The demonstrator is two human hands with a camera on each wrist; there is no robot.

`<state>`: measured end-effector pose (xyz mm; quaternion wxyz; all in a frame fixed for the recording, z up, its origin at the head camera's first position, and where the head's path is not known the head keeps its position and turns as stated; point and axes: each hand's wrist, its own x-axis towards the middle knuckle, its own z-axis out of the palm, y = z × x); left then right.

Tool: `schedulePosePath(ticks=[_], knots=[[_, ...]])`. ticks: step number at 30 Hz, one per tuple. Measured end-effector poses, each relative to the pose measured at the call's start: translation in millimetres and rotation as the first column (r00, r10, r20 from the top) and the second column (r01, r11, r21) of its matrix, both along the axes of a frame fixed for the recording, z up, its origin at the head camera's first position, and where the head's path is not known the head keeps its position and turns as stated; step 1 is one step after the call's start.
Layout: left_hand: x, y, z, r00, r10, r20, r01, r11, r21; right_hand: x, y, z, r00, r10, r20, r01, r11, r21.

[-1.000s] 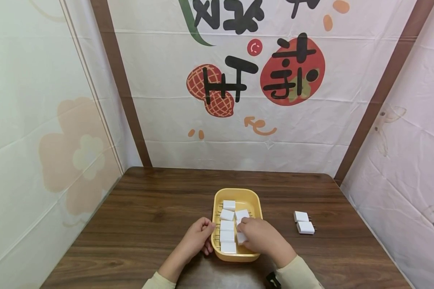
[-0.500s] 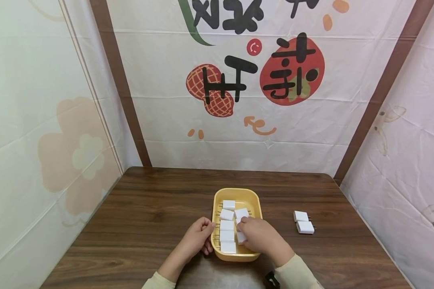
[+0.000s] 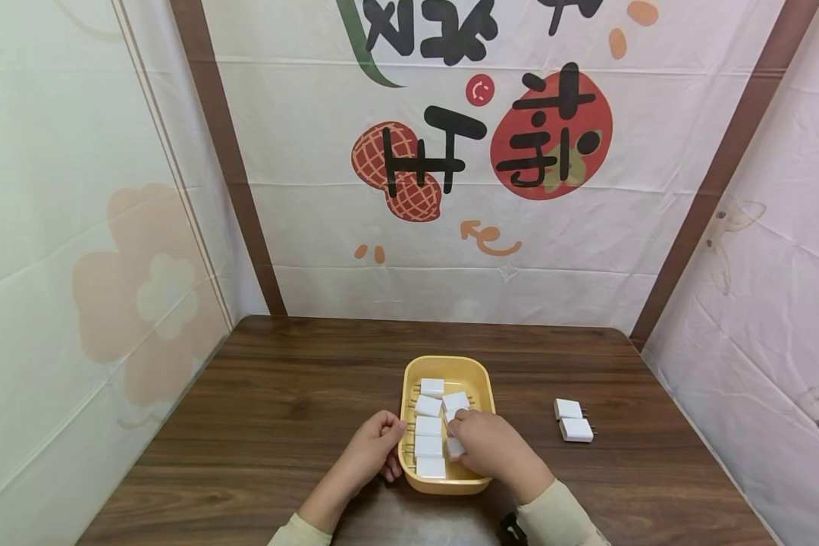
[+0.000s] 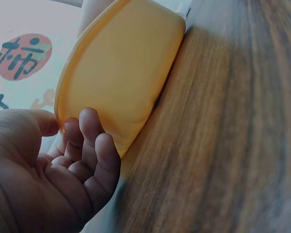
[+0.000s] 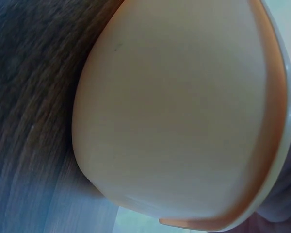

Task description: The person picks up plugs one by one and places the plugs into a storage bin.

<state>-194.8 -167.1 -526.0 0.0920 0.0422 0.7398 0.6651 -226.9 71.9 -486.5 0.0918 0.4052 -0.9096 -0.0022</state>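
Note:
A yellow plastic box stands on the table with white charger plugs in it. The left column of plugs has its prongs toward the left wall. My left hand pinches the box's left rim between thumb and fingers; the left wrist view shows the fingertips against the outer wall. Reaching over the right rim, my right hand holds a white charger plug in the right column, its fingertips partly hidden. Beyond it lies another plug. The box's outer wall fills the right wrist view.
Two more white charger plugs lie side by side on the wooden table, right of the box, prongs pointing right. A printed white cloth hangs behind the table, with cloth walls at both sides.
My right hand and the plug under it have shifted very slightly, and the plug beyond has edged a little away from me. The left hand and the box stay in place.

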Motion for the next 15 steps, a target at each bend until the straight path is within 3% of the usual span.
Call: schedulePosePath(ticks=[15], knots=[[0.6,0.3,0.5,1.000,0.002,0.001,-0.002,1.000,0.001,-1.8,0.0,-3.2,1.000,-0.017,-0.018,0.017,1.000,0.017]])
